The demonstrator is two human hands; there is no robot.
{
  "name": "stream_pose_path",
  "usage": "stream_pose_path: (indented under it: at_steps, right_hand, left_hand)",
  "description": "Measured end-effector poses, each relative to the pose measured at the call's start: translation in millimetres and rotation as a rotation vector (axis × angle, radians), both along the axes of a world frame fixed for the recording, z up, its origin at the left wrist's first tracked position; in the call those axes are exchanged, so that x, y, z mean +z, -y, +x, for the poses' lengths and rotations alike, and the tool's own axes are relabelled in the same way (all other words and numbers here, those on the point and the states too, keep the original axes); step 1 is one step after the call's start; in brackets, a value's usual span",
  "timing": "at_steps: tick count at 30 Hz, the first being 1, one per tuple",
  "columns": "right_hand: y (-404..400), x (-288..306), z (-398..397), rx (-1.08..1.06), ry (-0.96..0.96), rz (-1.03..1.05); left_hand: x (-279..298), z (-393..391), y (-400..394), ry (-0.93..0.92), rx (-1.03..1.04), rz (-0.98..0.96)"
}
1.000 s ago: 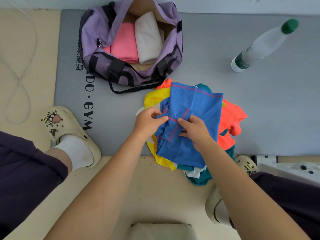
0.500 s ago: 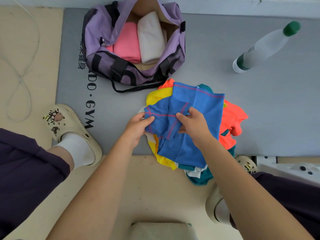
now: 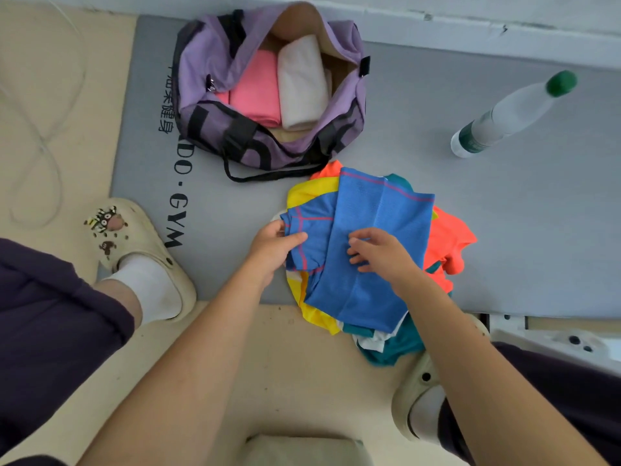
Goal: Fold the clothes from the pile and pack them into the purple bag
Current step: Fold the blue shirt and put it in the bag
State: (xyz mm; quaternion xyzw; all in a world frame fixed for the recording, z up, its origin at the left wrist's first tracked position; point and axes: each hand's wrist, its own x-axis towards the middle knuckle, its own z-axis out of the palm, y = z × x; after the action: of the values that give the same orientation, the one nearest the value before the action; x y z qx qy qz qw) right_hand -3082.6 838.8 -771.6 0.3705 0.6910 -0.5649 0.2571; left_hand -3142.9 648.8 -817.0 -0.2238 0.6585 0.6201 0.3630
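Here, blue mesh shirt (image 3: 373,237), half-folded.

So I've got the blue shirt (image 3: 369,243) lying on top of the pile (image 3: 450,237), which sits at the near edge of the grey mat (image 3: 504,230) and spills a bit onto the floor. My left hand (image 3: 272,247) pinches the sleeve end, thumb on top. My right hand (image 3: 379,253) rests on the shirt's middle, fingers (image 3: 356,242) bent against the cloth. Under it there's yellow, orange, teal and white stuff all bunched up. The purple bag (image 3: 268,95) sits open further back on the mat, with a pink roll (image 3: 257,87) and a cream roll (image 3: 302,82) side by side inside. A water bottle (image 3: 510,112) stands off to the right.
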Motion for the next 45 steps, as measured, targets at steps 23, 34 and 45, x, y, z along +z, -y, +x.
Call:
stream_pose_path:
  at_steps: [23,34,45]
  right_hand:
    - [-50,-26,54,-0.332,-0.077,0.564]
    - [-79,-39,30,-0.234,-0.071,0.422]
    - [-107,-45,-39,-0.299,-0.059,0.236]
  left_hand:
    - [-3,8,-63,-0.258,-0.469,-0.366]
    - [1,2,-35,-0.215,-0.293,-0.343]
    - [2,-73,-64,0.066,-0.18,-0.178]
